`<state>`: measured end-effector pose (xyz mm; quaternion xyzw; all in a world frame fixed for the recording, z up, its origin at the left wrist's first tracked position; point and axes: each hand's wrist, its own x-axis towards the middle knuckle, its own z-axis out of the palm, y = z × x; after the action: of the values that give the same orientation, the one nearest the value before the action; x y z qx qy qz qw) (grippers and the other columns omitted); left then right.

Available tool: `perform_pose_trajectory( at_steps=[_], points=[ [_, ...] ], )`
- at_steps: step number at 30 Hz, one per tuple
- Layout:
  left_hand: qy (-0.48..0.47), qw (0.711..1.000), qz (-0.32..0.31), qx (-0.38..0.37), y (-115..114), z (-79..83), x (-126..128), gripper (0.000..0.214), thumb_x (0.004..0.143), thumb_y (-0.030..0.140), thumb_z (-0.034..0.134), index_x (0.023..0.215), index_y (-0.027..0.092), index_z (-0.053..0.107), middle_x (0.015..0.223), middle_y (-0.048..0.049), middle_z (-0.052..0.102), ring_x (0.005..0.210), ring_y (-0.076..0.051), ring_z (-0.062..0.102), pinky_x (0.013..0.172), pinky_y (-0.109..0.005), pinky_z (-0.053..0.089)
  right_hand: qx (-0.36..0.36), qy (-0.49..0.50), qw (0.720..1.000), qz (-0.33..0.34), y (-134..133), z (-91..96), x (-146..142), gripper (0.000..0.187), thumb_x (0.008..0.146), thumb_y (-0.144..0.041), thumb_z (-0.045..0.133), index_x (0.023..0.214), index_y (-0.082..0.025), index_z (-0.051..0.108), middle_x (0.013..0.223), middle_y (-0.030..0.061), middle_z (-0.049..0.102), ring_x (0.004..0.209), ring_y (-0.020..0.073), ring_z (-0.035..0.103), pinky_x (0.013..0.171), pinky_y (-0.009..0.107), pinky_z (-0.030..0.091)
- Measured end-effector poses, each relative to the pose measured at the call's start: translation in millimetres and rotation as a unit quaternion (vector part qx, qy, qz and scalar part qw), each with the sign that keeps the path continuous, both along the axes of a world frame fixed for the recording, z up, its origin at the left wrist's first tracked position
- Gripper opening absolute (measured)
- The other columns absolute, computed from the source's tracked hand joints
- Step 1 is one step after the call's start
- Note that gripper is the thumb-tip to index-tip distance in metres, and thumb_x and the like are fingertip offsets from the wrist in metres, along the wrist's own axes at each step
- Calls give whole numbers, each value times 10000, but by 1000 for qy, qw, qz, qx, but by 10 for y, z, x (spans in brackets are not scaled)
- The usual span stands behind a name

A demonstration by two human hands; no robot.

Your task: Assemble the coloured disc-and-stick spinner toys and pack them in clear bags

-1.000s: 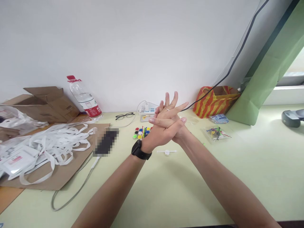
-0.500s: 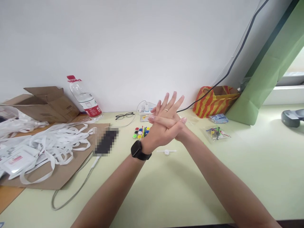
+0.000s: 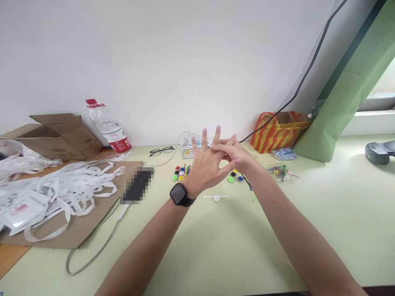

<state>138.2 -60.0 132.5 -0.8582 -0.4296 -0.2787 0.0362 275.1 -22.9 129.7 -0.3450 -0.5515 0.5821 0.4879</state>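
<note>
My left hand [image 3: 205, 164], with a black watch [image 3: 180, 194] on the wrist, is raised above the table with its fingers spread upward, open and holding nothing. My right hand [image 3: 239, 154] reaches in from the right, its bent fingers closed on the left hand's fingers near the tips. Below the hands a small white part [image 3: 216, 197] lies on the pale green table [image 3: 216, 246]. Colourful round pieces [image 3: 181, 172] lie behind the left wrist, and a few more [image 3: 233, 177] under the right hand.
At the left are white straps [image 3: 61, 185] on brown cardboard, an open box [image 3: 55, 135], a water bottle [image 3: 109, 129], a blurred phone [image 3: 137, 185] and its cable [image 3: 92, 250]. Farther back are glasses [image 3: 162, 151], a power strip [image 3: 193, 142], a striped bag [image 3: 277, 129] and a plastic pouch [image 3: 281, 172].
My left hand was lying across the back of my right hand. It has turned fingers-up and spread, and the right hand has slid out to the right and curled onto its fingers.
</note>
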Motion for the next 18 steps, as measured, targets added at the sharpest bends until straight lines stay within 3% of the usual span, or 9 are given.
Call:
perform_pose_trajectory(
  at_steps=[4, 13, 18],
  points=[
    [-4, 1000, 5, -7, 4, -13, 5, 680, 965, 692, 422, 1585, 458, 270, 1716, 46, 106, 1566, -413, -17, 1197, -715, -3, -5, 7, 1000, 15, 6, 14, 31, 185, 717, -347, 814, 792, -189, 754, 903, 66, 756, 951, 246, 702, 852, 371, 557],
    [-9, 1000, 11, -22, -21, -13, 11, 636, 983, 670, 398, 1575, 455, 305, 1721, 39, 60, 1562, -430, 14, 1189, -718, 65, -92, 19, 995, 38, 97, -88, 48, 177, 719, -343, 817, 741, -216, 696, 858, 59, 741, 878, 242, 680, 724, 345, 561],
    [-13, 1000, 23, -13, 1, -25, 2, 669, 954, 698, 437, 1566, 447, 337, 1717, 34, 103, 1559, -439, 7, 1182, -738, 25, -49, 10, 998, 39, 72, -55, 54, 249, 707, -405, 842, 784, -200, 723, 818, 44, 712, 857, 216, 659, 732, 333, 532]
  ],
)
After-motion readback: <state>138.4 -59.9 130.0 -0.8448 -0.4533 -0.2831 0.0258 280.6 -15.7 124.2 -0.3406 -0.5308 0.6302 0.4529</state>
